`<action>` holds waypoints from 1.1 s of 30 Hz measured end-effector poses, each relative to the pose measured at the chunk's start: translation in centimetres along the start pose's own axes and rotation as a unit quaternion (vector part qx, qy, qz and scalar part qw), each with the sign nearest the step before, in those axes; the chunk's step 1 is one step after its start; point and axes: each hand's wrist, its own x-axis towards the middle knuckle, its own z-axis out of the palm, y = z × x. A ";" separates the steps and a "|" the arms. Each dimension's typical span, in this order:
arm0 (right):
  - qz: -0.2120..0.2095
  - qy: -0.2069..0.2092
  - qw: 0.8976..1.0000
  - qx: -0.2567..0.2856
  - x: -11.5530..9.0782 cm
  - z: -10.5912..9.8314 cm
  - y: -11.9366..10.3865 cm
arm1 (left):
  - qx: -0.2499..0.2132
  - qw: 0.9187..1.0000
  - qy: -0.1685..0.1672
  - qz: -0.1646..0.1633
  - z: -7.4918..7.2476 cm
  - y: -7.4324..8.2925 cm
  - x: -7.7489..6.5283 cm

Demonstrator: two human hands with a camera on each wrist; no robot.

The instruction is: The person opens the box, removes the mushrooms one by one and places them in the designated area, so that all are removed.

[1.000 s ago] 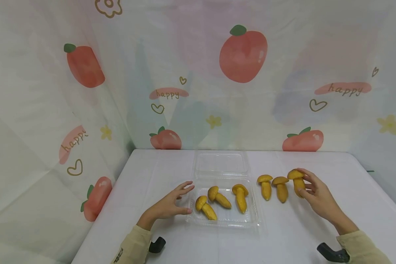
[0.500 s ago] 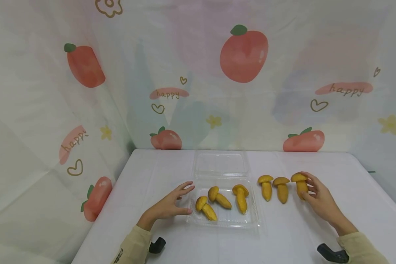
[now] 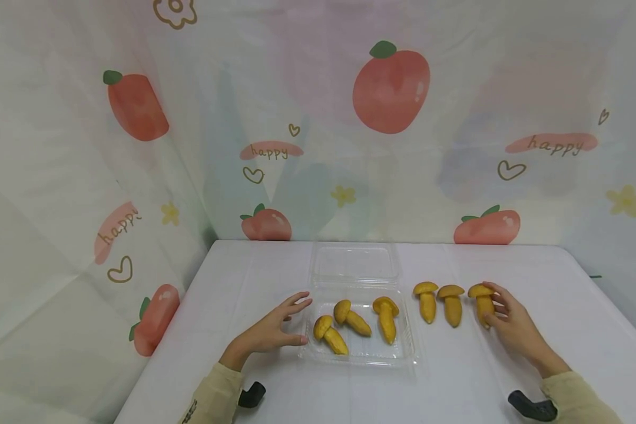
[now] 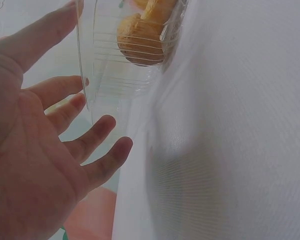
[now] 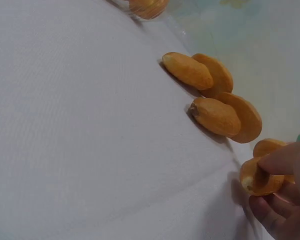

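Where the right hand (image 3: 514,327) pinches: its fingers are curled on the rightmost yellow mushroom (image 3: 482,301), with thumb at the stem; whether this mushroom is raised from the cloth, I cannot tell.
Rounded stem: it could turn in the fingertips and roll across the white tablecloth (image 3: 429,386) if the pinch is too light.
Neighbours in the row: the middle loose mushroom (image 3: 453,309) lies just beside, so a low leftward sweep could push it into the left loose mushroom (image 3: 427,306).
Left hand (image 3: 270,330): fingers are spread, holding nothing that I see; the thumb is by the left edge of the clear clamshell box (image 3: 368,344), and a careless push could shift this seemingly light box.
Three boxed mushrooms (image 3: 357,323): lying apart and loose, they could roll together from such a push.
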 end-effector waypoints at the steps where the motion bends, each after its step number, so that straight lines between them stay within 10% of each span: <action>1: 0.002 -0.002 1.000 0.000 0.0 0.0 0.1 | 0.000 1.000 0.001 0.000 0.0 0.0 0.0; 33: -0.002 -0.022 0.998 -0.050 0.2 0.0 0.4 | -0.008 1.000 0.001 -0.007 0.0 0.1 -0.1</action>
